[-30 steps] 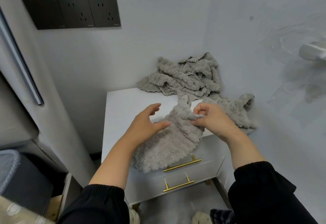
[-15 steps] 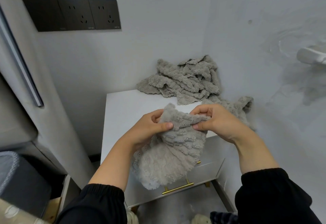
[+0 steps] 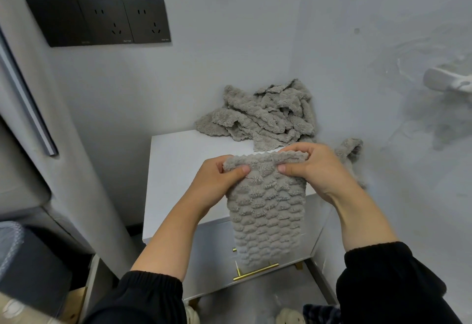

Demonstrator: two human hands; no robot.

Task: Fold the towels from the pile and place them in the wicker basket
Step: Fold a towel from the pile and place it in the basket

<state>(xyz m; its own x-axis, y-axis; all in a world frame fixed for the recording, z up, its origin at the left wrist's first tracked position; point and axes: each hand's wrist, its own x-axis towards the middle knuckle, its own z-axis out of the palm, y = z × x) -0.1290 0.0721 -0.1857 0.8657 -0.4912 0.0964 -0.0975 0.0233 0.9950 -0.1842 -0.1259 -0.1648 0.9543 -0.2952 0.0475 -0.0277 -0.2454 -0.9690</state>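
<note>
A grey, bumpy-textured towel [image 3: 267, 211] hangs straight down in front of the white cabinet. My left hand [image 3: 217, 183] pinches its upper left corner. My right hand [image 3: 314, 168] pinches the upper right corner. Both hands hold the top edge level above the cabinet's front edge. The pile of grey towels [image 3: 265, 116] lies crumpled at the back right of the cabinet top, against the wall corner. Another grey towel [image 3: 350, 148] peeks out behind my right hand. No wicker basket is in view.
The white cabinet [image 3: 173, 170] has gold drawer handles [image 3: 255, 271] below the hanging towel. Black wall sockets [image 3: 102, 21] sit up left. A grey wall edge [image 3: 84, 170] stands left of the cabinet, with a dark bin [image 3: 28, 267] at the lower left.
The towel lay on the cabinet top a second ago. Both hands have gathered its top edge and lifted it, so it now hangs flat and straight.
</note>
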